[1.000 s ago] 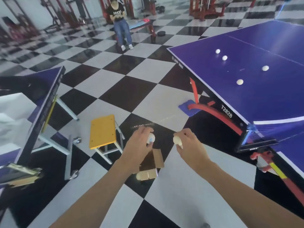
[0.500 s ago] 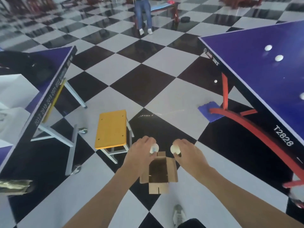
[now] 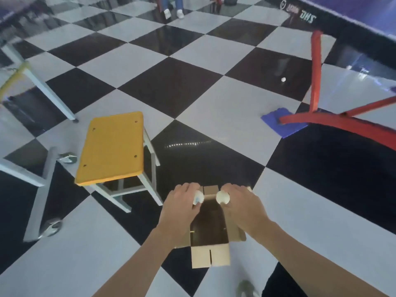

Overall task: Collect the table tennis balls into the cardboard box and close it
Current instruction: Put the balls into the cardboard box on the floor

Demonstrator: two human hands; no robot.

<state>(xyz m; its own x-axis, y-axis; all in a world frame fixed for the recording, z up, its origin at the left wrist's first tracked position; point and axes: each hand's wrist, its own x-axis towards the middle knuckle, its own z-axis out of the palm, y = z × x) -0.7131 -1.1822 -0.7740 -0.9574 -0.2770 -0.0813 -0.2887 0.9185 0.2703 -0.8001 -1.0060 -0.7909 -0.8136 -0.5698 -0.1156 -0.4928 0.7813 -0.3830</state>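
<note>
An open cardboard box (image 3: 211, 255) stands on the checkered floor right below me, flaps spread, its inside dark. My left hand (image 3: 182, 207) hovers over the box's left edge, gripping a white table tennis ball (image 3: 198, 198). My right hand (image 3: 241, 205) hangs over the right edge, holding a second white ball (image 3: 222, 197). Another white ball (image 3: 283, 79) lies on the floor far off, near the red table leg.
A small yellow-topped stool (image 3: 112, 147) stands just left of the box. Red legs (image 3: 316, 71) of the blue table tennis table rise at right, on a blue pad (image 3: 278, 120). Grey metal legs (image 3: 39, 190) of another table are at left. A person's feet (image 3: 173, 13) show far back.
My view has dropped toward the floor and closer to the box. Both hands, each with a ball, have come down over the open box and sit nearer together.
</note>
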